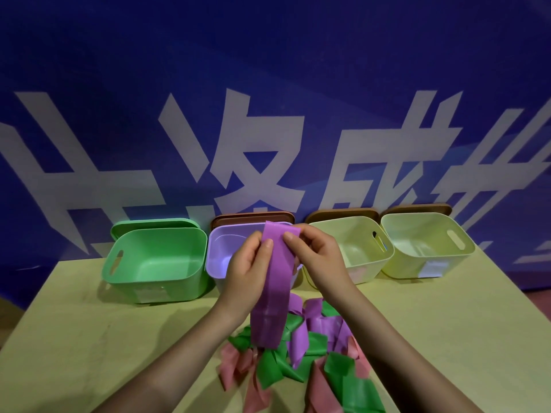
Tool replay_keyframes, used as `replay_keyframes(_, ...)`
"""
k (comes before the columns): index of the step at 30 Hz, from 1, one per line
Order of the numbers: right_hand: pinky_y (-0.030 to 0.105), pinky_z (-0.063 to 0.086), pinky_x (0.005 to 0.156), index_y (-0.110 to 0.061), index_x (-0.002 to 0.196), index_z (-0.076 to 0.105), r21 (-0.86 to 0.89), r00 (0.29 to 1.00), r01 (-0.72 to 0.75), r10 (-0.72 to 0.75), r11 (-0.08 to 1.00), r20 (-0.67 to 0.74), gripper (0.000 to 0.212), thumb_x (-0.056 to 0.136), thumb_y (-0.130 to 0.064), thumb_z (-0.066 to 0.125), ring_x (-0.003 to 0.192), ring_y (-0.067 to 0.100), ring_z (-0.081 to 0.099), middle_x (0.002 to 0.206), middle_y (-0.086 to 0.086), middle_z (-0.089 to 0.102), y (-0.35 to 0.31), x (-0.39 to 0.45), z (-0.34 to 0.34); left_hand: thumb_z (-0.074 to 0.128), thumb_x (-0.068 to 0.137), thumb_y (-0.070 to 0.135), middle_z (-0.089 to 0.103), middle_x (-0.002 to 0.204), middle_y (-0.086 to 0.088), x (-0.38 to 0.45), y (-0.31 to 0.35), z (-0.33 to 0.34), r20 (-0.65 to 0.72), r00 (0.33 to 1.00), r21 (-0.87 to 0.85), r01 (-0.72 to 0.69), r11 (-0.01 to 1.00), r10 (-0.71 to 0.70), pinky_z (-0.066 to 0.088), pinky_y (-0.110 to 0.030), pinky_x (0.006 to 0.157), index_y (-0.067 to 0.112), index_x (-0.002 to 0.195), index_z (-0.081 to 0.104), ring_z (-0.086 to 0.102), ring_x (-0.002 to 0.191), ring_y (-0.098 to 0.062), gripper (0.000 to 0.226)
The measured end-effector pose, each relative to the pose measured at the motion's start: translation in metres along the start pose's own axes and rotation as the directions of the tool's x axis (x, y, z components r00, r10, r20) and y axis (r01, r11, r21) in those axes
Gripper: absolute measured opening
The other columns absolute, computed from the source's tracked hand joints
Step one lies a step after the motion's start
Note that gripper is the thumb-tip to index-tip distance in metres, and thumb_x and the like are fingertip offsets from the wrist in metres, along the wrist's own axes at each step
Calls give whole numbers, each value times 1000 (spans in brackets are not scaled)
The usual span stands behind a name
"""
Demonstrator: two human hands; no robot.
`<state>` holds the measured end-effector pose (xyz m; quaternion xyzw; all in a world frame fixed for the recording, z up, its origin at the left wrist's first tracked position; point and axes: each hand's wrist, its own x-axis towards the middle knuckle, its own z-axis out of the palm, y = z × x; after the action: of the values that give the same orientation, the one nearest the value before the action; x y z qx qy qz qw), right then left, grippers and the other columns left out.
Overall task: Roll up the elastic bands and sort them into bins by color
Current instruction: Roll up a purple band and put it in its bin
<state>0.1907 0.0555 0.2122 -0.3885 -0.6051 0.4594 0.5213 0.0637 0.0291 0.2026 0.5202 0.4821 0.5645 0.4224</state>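
Both hands pinch the top end of a purple band (pixel 275 281) at the centre of the frame: the left hand (pixel 249 271) has its thumb laid on the band's left edge with its fingers curled behind, and the right hand (pixel 317 257) nips the upper right corner between thumb and forefinger, its other fingers curled below. The band's top edge stands just above the fingertips, in front of the purple bin (pixel 219 257); from the grip it hangs straight down between the two wrists as a flat strip, and its lower end reaches the pile (pixel 301 353) of loose bands in the lower centre. That pile mixes purple, green and pink strips, crumpled and overlapping, on the yellow-green table (pixel 89 338); whether the held band's end touches them or only hangs before them cannot be told. Beyond the hands four open bins stand in a row across the middle of the frame: a green bin (pixel 155 263) at the left, the purple one just beside it and partly hidden by the hands, then two pale yellow bins (pixel 357 248) (pixel 426 248) to the right. Lids lean behind them, green behind the green bin and brown behind the others. A blue wall (pixel 268 70) with large white characters fills the upper frame.
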Motion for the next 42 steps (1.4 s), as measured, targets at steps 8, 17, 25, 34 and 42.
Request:
replay_keyframes(8,15,46,59,-18,88,70,-42,999,34,-33,999,37,16,91,-5,61,65,2,59,71,-10,67,-14,1,-3,43,99,15,64,80,14,6,9,2,-41,996,13,-81,997,82,46,-16,72,21,93,61,58,78,-2,20)
replay_keyframes(17,15,47,58,-22,90,69,-39,997,-16,19,999,73,26,85,3,66,67,-1,60,72,-13,68,-12,1,-7,49,93,22,64,84,19,13,9,2,-70,984,12,-165,986,165,43,-11,72,23,93,61,57,80,2,11)
replay_keyframes(25,16,46,58,-12,87,69,-34,1000,-8,8,999,-12,17,90,1,59,61,6,54,74,8,62,-9,13,-4,46,97,23,71,79,0,-2,-4,5,71,957,-207,289,935,-281,49,-17,59,12,103,65,64,66,-8,22)
replay_keyframes(34,15,45,58,-11,88,69,-86,1000,16,-16,996,2,17,91,2,59,59,3,54,71,-3,63,-1,18,-9,47,98,17,69,81,-2,1,-4,5,41,967,-116,256,960,-253,48,-17,63,6,100,67,60,69,-8,22)
replay_keyframes(42,10,38,70,-19,108,73,-534,915,400,-362,745,180,37,82,3,59,78,-5,54,88,-10,65,13,18,-24,44,98,9,66,69,11,0,3,12,10,980,-132,197,971,-197,44,-8,63,19,86,64,57,64,6,25)
